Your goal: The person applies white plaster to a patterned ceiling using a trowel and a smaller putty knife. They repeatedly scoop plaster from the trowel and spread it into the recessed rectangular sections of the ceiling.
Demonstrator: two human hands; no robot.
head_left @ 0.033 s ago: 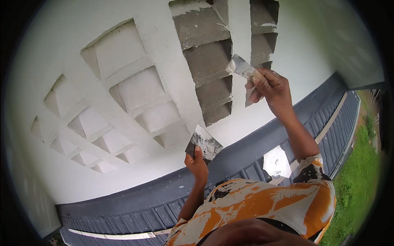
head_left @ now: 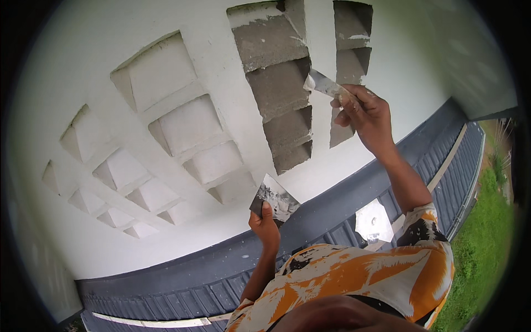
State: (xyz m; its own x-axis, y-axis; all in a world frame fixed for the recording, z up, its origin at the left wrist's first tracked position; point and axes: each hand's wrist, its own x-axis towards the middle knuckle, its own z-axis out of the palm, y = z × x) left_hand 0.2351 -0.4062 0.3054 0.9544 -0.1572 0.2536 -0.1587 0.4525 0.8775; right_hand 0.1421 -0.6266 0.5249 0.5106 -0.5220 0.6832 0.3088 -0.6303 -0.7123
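In my right hand (head_left: 369, 119) is a thin metal putty knife (head_left: 326, 84), gripped between thumb and fingers, with white paste at its tip. The tip is close to the right edge of a column of bare grey recesses (head_left: 279, 88) in the white wall; whether it touches cannot be told. Lower down, my left hand (head_left: 266, 228) grips a flat, square-cornered metal blade (head_left: 281, 200) smeared with white and grey paste, thumb on its near corner. Some of my right fingers are hidden behind the knife, as are most of my left fingers behind the blade.
White-coated recesses (head_left: 191, 124) cover the wall to the left; another grey column (head_left: 352, 25) stands at right. Below the wall runs dark ribbed roofing (head_left: 193, 303) with a pale strip (head_left: 160, 320). A white, paste-marked sheet (head_left: 374, 221) lies on it near my right elbow. Grass (head_left: 481, 249) shows beyond.
My right hand and putty knife have moved slightly upward along the grey column's edge. My left hand stays almost where it was, still with its blade. The wall sits slightly lower in the picture.
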